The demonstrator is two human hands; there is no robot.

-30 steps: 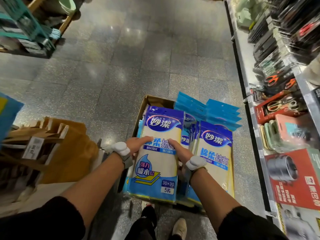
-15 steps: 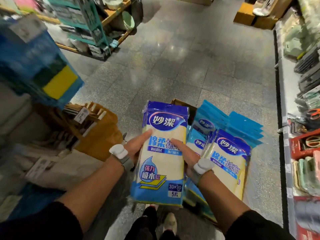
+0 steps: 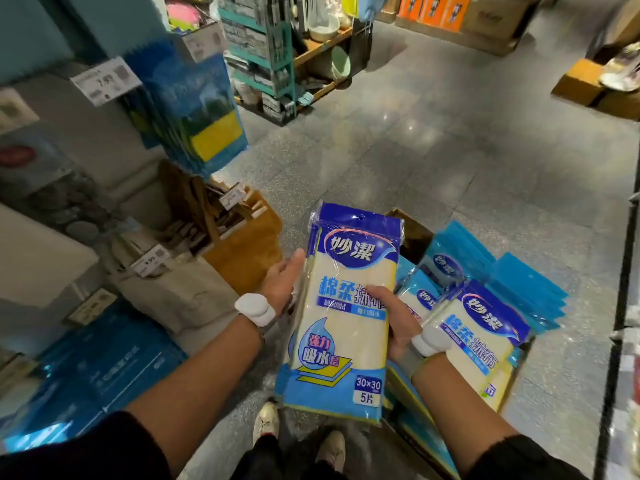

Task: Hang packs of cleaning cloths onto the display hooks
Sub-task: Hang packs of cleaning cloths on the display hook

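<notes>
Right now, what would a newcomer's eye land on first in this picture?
The blue-and-white pack of cleaning cloths at centre, gripped by the left hand on its left edge and the right hand on its right. Right of it, more packs fill a cardboard box on the floor; upper left, blue packs with a yellow patch hang in a row.

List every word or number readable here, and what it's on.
"妙潔": held pack, top.
"棉柔抹布": held pack, middle.
"強力吸水层": held pack, lower left.
"30×30" and "5片": held pack, bottom.
"妙潔", "棉柔抹布": pack in the box.
"7.99": upper price tag.
"9.99": lower price tag.
Other tags, small print: too blurred.
</notes>
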